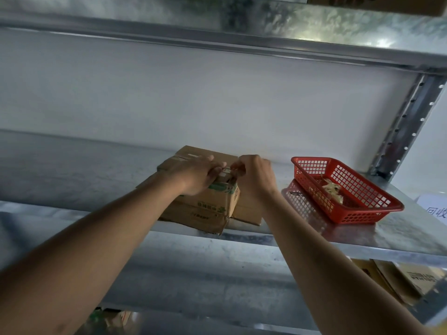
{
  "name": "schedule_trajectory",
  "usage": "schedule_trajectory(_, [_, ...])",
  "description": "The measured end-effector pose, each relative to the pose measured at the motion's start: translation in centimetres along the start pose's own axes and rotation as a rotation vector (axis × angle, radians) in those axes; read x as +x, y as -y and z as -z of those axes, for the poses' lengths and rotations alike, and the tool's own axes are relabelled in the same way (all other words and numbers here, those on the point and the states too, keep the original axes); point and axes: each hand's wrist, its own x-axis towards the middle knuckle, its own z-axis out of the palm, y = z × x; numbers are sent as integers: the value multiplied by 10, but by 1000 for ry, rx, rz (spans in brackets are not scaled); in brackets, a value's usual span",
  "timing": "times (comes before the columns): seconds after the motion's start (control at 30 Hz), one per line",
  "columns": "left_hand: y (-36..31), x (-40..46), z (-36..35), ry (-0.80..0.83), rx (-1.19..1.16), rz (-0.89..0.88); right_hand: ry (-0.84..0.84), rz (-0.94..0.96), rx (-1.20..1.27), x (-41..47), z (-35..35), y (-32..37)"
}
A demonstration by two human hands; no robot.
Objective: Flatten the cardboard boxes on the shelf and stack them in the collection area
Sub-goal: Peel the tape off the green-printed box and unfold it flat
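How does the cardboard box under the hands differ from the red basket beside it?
The cardboard box is brown and solid-walled; the red basket is plastic mesh. The box is closed on top with the left hand and right hand on it; the basket is open and untouched. Both sit on the same metal shelf.

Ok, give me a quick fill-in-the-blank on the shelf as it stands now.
1. Both hands, left hand and right hand, meet on top of the ____ box.
2. The basket right of the box is ____ in colour.
3. The basket sits on a ____ shelf.

Missing: cardboard; red; metal
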Motion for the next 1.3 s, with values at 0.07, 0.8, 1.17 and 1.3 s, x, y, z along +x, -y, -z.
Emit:
schedule_trajectory(0.07, [1, 4, -2, 31, -59, 12, -26, 71, -39, -2, -2, 0])
schedule_trajectory(0.8, [7, 23, -11, 19, -75, 18, -162, -314, 397, -41, -8, -3])
schedule_trajectory(1.17, [14, 6, 1, 120, 39, -38, -320, -204, -82, -43, -9, -3])
schedule_trajectory(1.3, [20, -2, -5, 102, 21, -58, -354, -240, -119, -41, -10, -2])
